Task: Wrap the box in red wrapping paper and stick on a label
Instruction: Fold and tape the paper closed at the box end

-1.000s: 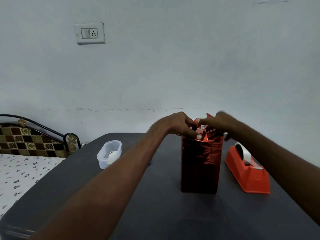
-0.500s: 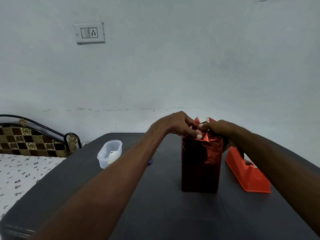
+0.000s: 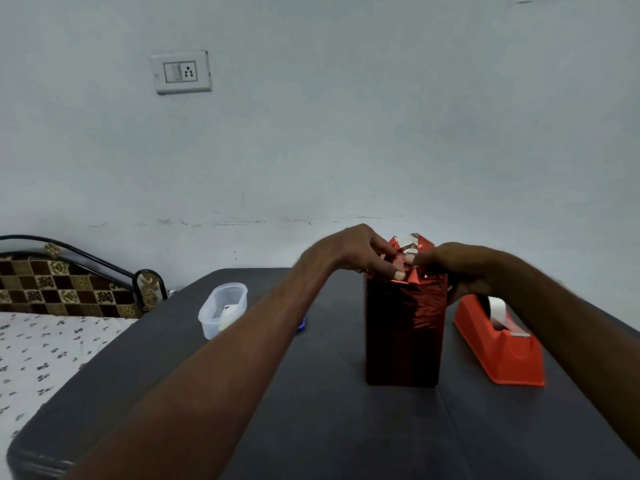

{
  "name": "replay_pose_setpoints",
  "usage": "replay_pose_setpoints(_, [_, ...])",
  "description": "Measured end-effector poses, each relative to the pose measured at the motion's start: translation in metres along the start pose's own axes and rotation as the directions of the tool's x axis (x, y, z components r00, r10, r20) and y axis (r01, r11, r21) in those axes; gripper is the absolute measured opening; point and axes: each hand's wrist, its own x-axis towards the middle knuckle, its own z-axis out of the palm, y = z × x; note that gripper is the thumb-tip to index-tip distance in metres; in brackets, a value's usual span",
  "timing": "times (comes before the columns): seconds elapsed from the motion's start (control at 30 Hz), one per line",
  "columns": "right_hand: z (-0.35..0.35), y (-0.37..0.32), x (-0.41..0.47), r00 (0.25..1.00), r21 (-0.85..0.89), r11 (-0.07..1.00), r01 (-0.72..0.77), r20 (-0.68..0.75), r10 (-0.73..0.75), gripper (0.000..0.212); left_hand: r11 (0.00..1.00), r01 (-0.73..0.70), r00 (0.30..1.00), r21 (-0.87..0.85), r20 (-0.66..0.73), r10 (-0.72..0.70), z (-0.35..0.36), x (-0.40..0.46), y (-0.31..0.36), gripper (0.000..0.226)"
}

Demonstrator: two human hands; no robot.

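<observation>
While the box (image 3: 404,327) stands upright near the middle of the dark table (image 3: 311,427), its sides already covered in red wrapping paper (image 3: 412,247), the step in hand is judged to be closing the top end. Left hand (image 3: 353,251) rests on the upper left edge, thumb and curled fingers pinching the paper down. Right hand (image 3: 453,261) pinches the loose paper at the upper right; a flap with its silver underside showing stands up between the two hands. An orange tape dispenser (image 3: 498,344) sits just beside the box on the right. A clear plastic tub (image 3: 223,310) sits well apart on the left; its contents cannot be identified. Next move, as a judgement: fold the standing flap flat, hold it with one hand, free the other to fetch tape. No label is visible on the box
</observation>
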Motion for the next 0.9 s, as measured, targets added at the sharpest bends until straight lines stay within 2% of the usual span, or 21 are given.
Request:
replay_pose_setpoints(0.17, [-0.003,0.000,-0.003,0.999,0.083,0.997,-0.005,0.041,0.001,0.035,0.999,-0.009,1.000,0.038,-0.007,0.009,0.000,-0.002,0.003,0.060])
replay_pose_setpoints(0.33, [0.013,-0.005,0.004,0.985,-0.018,1.000,-0.008,-0.174,0.005,0.041,0.998,-0.014,1.000,0.056,-0.018,0.015,0.000,-0.006,0.003,0.059])
replay_pose_setpoints(0.47, [0.018,-0.004,0.007,0.964,-0.027,0.999,0.018,-0.266,-0.024,0.038,0.999,-0.004,1.000,0.043,-0.018,0.005,-0.001,-0.008,0.005,0.060])
replay_pose_setpoints(0.63, [0.014,-0.002,-0.002,0.985,0.026,1.000,0.007,-0.174,-0.003,0.038,0.998,0.025,0.999,0.050,-0.046,-0.022,0.001,-0.011,0.007,0.059])
replay_pose_setpoints(0.73, [0.010,0.005,-0.004,0.989,0.174,0.983,0.058,-0.143,-0.033,0.051,0.997,0.015,0.989,0.070,-0.146,-0.004,0.010,-0.021,0.007,0.050])
replay_pose_setpoints(0.77, [0.010,0.007,-0.005,0.986,0.221,0.971,0.088,-0.159,-0.053,0.055,0.997,0.013,0.979,0.074,-0.203,0.002,0.015,-0.023,0.007,0.053])
replay_pose_setpoints(0.83, [0.008,0.008,-0.006,0.962,0.281,0.943,0.179,-0.249,-0.108,0.058,0.989,0.056,0.941,0.138,-0.340,-0.006,0.025,-0.026,0.010,0.074])
replay_pose_setpoints(0.9, [0.005,0.008,-0.006,0.896,0.264,0.916,0.301,-0.408,-0.176,0.049,0.957,0.185,0.885,0.225,-0.462,-0.063,0.034,-0.024,0.015,0.084])
